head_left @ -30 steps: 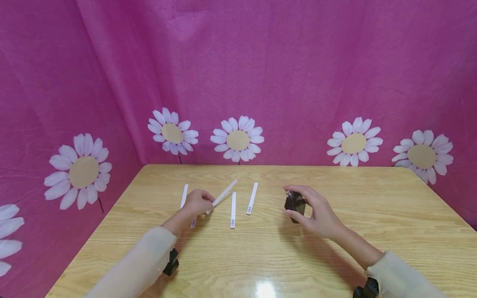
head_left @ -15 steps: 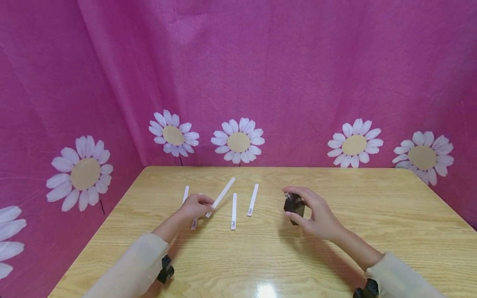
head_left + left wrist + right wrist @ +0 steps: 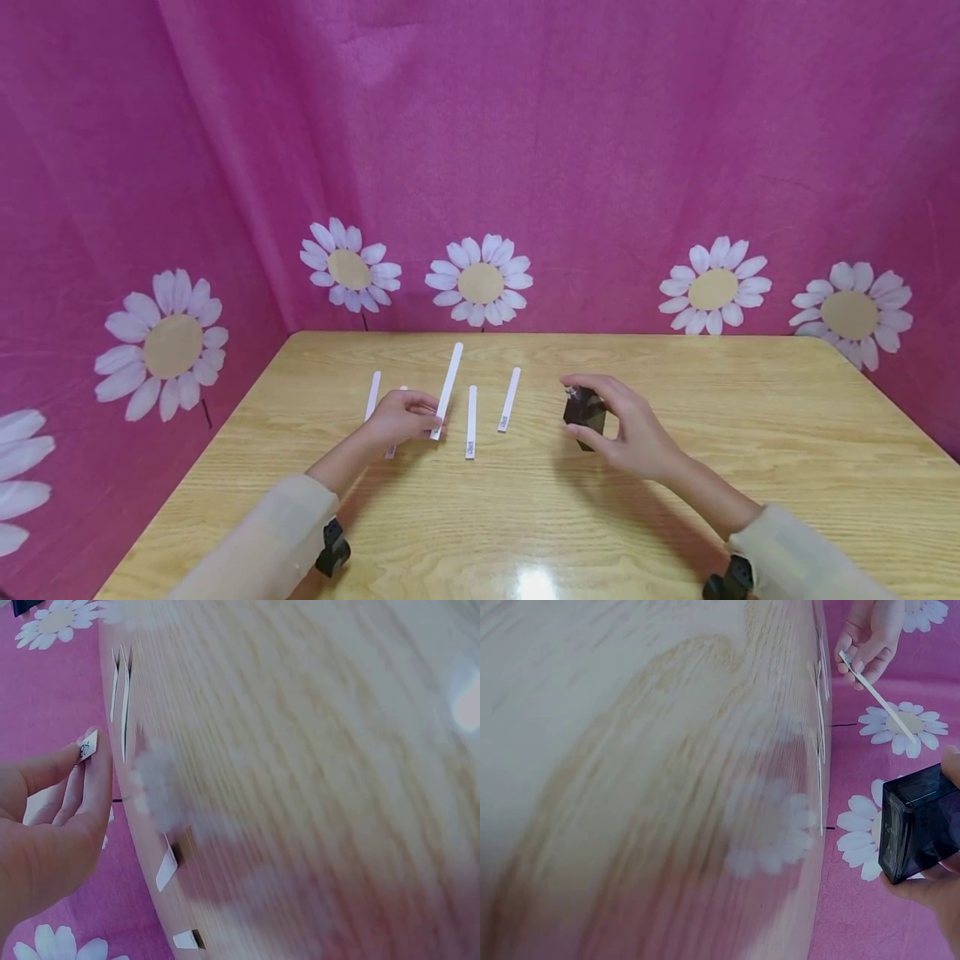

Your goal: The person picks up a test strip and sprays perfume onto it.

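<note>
My left hand [image 3: 405, 415] pinches the near end of a thin white paper strip [image 3: 447, 387], lifted off the wooden table [image 3: 525, 500] and pointing away from me. That strip [image 3: 876, 695] also shows in the right wrist view, held in the left hand [image 3: 870, 634]. In the left wrist view only its tip [image 3: 87, 745] shows between my fingertips [image 3: 94, 761]. My right hand [image 3: 622, 425] grips a small dark glass bottle [image 3: 583, 412] just above the table, right of the strips. The bottle [image 3: 919, 821] fills the corner of the right wrist view.
Three more white strips lie flat on the table: one [image 3: 372, 394] at far left, one [image 3: 470, 420] in the middle, one [image 3: 509, 399] to the right. A pink cloth backdrop with daisies [image 3: 480, 282] surrounds the table on the left, back and right.
My left hand has turned the held strip from slanting to the right toward pointing nearly straight away, and raised it. My right hand with the bottle has shifted slightly left.
</note>
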Demonstrator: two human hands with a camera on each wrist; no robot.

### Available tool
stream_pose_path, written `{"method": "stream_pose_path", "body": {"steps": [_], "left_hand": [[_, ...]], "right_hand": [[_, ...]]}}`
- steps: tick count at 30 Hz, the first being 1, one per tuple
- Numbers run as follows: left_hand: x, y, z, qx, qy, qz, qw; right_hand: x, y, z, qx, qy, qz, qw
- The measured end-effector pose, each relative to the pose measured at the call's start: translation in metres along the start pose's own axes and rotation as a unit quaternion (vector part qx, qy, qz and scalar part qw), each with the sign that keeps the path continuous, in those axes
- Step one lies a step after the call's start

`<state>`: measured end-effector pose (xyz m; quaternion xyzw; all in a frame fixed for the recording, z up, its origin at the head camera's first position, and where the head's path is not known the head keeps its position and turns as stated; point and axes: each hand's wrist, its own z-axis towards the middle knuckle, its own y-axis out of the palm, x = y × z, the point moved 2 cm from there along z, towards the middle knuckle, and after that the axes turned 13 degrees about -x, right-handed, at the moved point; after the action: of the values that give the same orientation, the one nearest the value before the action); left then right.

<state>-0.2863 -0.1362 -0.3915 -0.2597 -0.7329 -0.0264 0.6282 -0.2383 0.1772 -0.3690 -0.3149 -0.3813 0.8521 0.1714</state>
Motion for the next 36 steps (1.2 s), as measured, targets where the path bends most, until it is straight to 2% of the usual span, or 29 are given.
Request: {"method": "stream_pose_path", "body": {"steps": [8,13,22,36], "left_hand": [[0.005,0.003,-0.003,-0.013,0.004,-0.015,0.9998],[0.007,0.006,-0.003,-0.027,0.018,-0.024,0.9992],[0.012,0.012,-0.005,-0.059,0.052,-0.005,0.9969],[0.015,0.02,-0.009,-0.056,0.059,0.029,0.9963]], "right_hand": [[-0.001,0.005,0.007,-0.007,-0.009,0.0,1.0],[-0.002,0.008,0.014,-0.013,-0.013,0.008,1.0],[-0.008,0.01,0.023,-0.005,-0.026,0.017,0.999],[-0.007,0.012,0.028,-0.019,-0.015,0.017,1.0]]}}
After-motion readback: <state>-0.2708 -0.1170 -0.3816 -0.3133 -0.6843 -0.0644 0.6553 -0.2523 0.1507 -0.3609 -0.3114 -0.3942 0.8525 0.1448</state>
